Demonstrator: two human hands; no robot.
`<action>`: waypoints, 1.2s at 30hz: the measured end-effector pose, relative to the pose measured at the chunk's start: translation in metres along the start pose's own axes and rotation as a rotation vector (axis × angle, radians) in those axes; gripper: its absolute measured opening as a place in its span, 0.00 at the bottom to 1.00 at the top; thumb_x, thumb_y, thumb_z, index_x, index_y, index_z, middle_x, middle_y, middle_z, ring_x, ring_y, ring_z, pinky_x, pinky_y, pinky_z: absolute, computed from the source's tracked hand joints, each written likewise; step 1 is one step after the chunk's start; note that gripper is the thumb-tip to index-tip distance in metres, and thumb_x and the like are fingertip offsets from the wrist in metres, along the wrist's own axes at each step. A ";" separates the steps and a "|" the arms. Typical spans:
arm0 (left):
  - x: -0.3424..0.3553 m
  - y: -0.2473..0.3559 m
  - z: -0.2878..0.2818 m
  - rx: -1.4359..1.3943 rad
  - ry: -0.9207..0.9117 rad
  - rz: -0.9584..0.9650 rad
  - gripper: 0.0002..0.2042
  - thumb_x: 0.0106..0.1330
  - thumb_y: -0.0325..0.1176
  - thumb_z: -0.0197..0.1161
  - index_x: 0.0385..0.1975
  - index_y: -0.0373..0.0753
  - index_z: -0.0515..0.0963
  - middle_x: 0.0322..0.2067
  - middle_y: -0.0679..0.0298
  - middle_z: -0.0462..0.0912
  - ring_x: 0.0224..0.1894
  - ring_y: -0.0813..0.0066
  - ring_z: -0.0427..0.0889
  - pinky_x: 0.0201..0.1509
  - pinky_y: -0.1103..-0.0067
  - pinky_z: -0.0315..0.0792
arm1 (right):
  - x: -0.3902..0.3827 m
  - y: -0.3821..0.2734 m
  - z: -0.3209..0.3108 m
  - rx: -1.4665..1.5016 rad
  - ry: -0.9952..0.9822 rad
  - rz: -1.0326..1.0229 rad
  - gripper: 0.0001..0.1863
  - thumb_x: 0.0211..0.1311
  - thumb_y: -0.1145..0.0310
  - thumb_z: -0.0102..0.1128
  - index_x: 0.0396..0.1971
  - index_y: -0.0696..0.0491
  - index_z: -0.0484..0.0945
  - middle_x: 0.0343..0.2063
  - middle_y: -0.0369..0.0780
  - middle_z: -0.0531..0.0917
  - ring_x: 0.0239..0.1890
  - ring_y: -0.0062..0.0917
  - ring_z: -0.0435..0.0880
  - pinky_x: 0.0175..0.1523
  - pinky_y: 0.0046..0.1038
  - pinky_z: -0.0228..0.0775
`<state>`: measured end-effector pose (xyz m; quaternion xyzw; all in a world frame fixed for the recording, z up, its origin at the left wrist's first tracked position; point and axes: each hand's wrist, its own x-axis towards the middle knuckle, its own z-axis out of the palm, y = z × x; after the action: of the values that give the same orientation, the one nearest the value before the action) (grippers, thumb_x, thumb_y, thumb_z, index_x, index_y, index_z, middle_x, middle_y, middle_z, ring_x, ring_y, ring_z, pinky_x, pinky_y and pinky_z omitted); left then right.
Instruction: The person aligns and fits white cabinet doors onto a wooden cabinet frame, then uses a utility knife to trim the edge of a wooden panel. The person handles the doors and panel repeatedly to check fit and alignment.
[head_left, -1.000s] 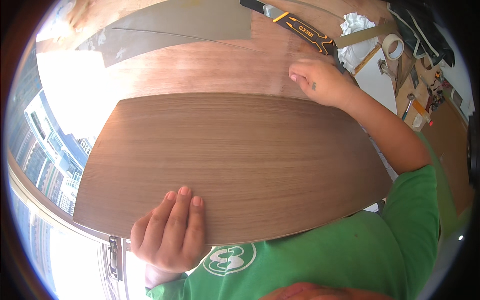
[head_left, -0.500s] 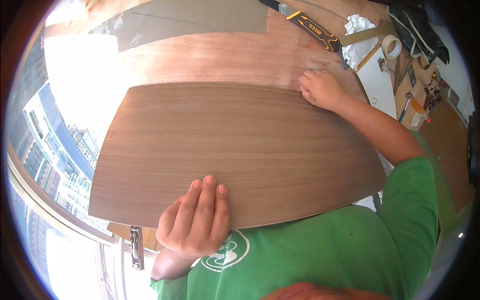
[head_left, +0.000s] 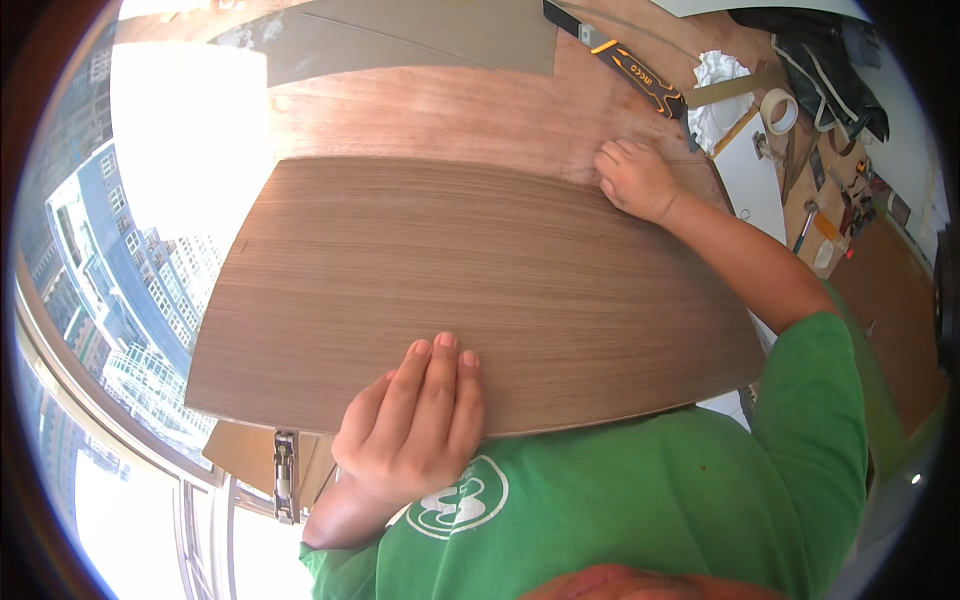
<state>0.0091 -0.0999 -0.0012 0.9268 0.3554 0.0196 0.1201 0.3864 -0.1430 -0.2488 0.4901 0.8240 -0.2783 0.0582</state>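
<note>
A wide brown wood-grain panel [head_left: 440, 270] lies in front of me, its near edge close to my green shirt. My left hand [head_left: 412, 430] rests over that near edge, fingers stretched flat on the top face; its thumb is hidden. At the panel's far edge, right of centre, is my right hand [head_left: 636, 180] with its fingers curled in. Whatever those fingers pinch, if anything, cannot be seen.
Beyond the panel, on the reddish wooden worktop [head_left: 430, 115], lie a grey-brown sheet [head_left: 410, 40] and a black-and-orange handsaw [head_left: 640, 80]. Crumpled white paper [head_left: 718, 105], a tape roll [head_left: 778, 112] and small tools sit at right. A bright window [head_left: 120, 270] borders the left; a metal hinge [head_left: 285, 475] shows below.
The whole view has shifted slightly, with the panel's left end appearing a little higher and further right. Both hands keep the same places on the panel.
</note>
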 end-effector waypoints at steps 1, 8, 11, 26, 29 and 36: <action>0.000 0.000 -0.001 -0.006 -0.009 0.000 0.05 0.66 0.28 0.66 0.29 0.47 0.86 0.35 0.69 0.92 0.38 0.79 0.91 0.31 0.87 0.69 | 0.002 -0.001 -0.001 -0.018 -0.011 0.010 0.11 0.56 0.69 0.65 0.37 0.51 0.75 0.41 0.41 0.77 0.46 0.38 0.80 0.51 0.40 0.73; 0.006 -0.002 -0.003 -0.019 -0.026 0.001 0.05 0.67 0.28 0.66 0.30 0.47 0.86 0.36 0.69 0.92 0.39 0.78 0.91 0.32 0.87 0.71 | 0.028 -0.018 -0.017 0.132 0.067 -0.074 0.12 0.57 0.71 0.65 0.41 0.52 0.76 0.44 0.41 0.77 0.50 0.39 0.77 0.55 0.41 0.72; 0.008 -0.004 -0.004 -0.021 -0.037 0.015 0.05 0.67 0.28 0.66 0.29 0.47 0.86 0.35 0.69 0.93 0.39 0.78 0.91 0.31 0.87 0.71 | 0.045 -0.025 -0.013 0.189 -0.031 -0.150 0.14 0.56 0.70 0.67 0.43 0.50 0.76 0.45 0.40 0.76 0.51 0.38 0.77 0.56 0.39 0.73; 0.012 -0.005 -0.002 0.000 -0.015 0.023 0.07 0.68 0.29 0.65 0.27 0.47 0.85 0.34 0.71 0.93 0.38 0.81 0.91 0.31 0.88 0.67 | 0.056 -0.019 -0.008 0.052 0.081 -0.251 0.12 0.53 0.68 0.69 0.37 0.47 0.78 0.40 0.35 0.77 0.47 0.32 0.76 0.49 0.35 0.73; 0.011 -0.005 -0.001 -0.002 -0.013 0.023 0.07 0.68 0.29 0.65 0.27 0.47 0.85 0.34 0.70 0.93 0.38 0.80 0.91 0.31 0.88 0.67 | 0.053 -0.019 -0.006 0.022 0.026 -0.306 0.09 0.53 0.67 0.68 0.35 0.47 0.78 0.38 0.35 0.76 0.46 0.31 0.76 0.47 0.33 0.71; 0.010 -0.003 -0.005 -0.010 -0.067 0.009 0.04 0.66 0.32 0.68 0.32 0.46 0.89 0.37 0.66 0.93 0.40 0.75 0.91 0.35 0.85 0.72 | 0.059 -0.016 -0.002 -0.027 0.014 -0.349 0.08 0.55 0.66 0.66 0.34 0.49 0.78 0.38 0.37 0.77 0.45 0.32 0.76 0.47 0.33 0.71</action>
<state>0.0139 -0.0900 0.0026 0.9278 0.3471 -0.0092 0.1364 0.3431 -0.1014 -0.2626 0.3406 0.9006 -0.2697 0.0098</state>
